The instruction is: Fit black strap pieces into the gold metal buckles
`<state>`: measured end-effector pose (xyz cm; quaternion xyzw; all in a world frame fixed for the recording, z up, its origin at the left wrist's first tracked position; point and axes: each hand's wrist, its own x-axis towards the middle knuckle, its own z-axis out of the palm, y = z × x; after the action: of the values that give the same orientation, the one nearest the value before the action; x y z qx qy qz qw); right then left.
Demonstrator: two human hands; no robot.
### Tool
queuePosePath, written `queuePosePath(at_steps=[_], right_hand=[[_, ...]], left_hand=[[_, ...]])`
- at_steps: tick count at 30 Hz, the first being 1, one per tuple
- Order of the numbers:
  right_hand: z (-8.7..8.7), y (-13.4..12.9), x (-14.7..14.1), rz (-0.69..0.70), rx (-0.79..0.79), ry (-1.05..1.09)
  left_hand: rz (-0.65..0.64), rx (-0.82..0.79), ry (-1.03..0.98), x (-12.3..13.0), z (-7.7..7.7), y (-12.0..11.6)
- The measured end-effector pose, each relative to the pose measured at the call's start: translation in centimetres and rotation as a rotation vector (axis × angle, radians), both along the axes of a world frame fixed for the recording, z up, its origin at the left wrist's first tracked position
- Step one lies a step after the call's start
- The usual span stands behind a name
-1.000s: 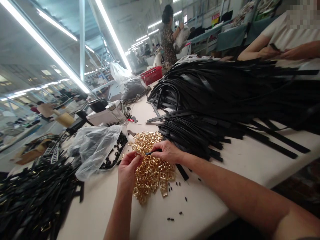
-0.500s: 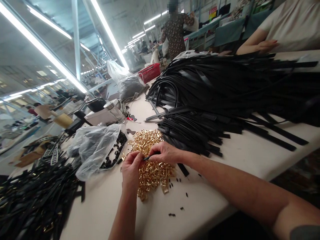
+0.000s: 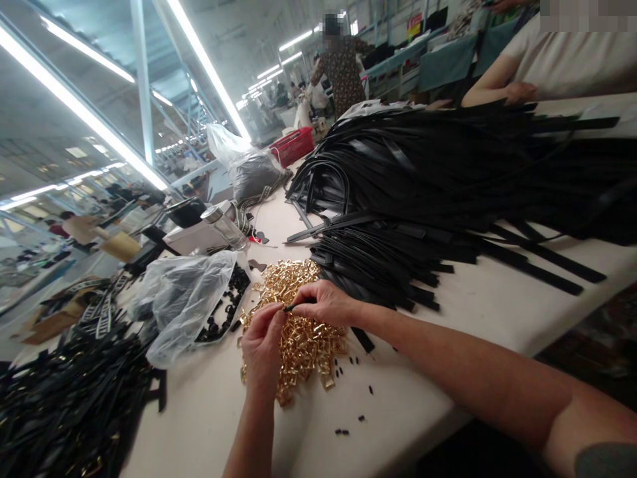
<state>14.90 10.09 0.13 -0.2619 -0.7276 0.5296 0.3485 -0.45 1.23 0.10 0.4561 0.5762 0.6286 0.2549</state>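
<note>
- Head view: the left hand's thumb and fingers are pinched narrow at one end of a thin black piece; whether they hide anything more is too small to tell.
- Right hand holds the same piece from the other side, thumb and fingers closed on it; only a short dark length shows between the two sets of fingertips, the rest being covered by the right fingers.
- Just beneath and around both hands lies a loose pile of gold buckles, spread on the pale table.
- Near the right wrist, a black strap end sticks out on the tabletop; small black bits are scattered near the pile.
- Beside the buckles, on the left, a clear plastic bag lies open next to small black parts.
- Beyond the right hand spreads a big heap of black straps.
- At far left, a tangle of black straps with gold fittings.
- Further back stand a glass jar and a red basket.
- Across the table sits a person in a pale shirt.
</note>
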Motion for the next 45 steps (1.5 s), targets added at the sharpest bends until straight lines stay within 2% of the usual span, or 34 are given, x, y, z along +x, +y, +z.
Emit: queuePosePath(at_steps=[2, 7, 12, 18, 23, 26, 29, 35, 45], right_hand=[[0.0, -0.1, -0.1, -0.004, 0.002, 0.016], [0.2, -0.5, -0.2, -0.015, 0.001, 0.086], [-0.2, -0.6, -0.4, -0.053, 0.117, 0.086], [-0.1, -1.0, -0.3, -0.144, 0.301, 0.015], [0.5, -1.2, 0.1, -0.196, 0.531, -0.108], [0.7, -1.2, 0.2, -0.205, 0.587, -0.165], [1.0, -1.1, 0.4, -0.173, 0.54, -0.182], [1.7, -0.6, 0.9, 0.011, 0.18, -0.176], [1.2, -1.1, 0.5, 0.002, 0.12, -0.155]], left_hand=[[-0.016, 0.034, 0.031, 0.1, 0.2, 0.0], [-0.161, 0.018, -0.292, 0.3, 0.4, 0.3], [-0.237, -0.034, -0.387, 0.8, 0.4, 0.3], [-0.209, -0.073, -0.497, 0.4, -0.1, 0.3], [-0.165, -0.178, -0.486, 0.1, -0.3, 0.3], [-0.152, -0.178, -0.495, 0.4, -0.1, 0.2], [-0.131, -0.175, -0.544, 0.2, 0.1, 0.3], [-0.104, -0.159, -0.652, -0.9, 0.4, 0.8], [-0.196, -0.201, -0.677, 0.4, -0.2, 0.6]])
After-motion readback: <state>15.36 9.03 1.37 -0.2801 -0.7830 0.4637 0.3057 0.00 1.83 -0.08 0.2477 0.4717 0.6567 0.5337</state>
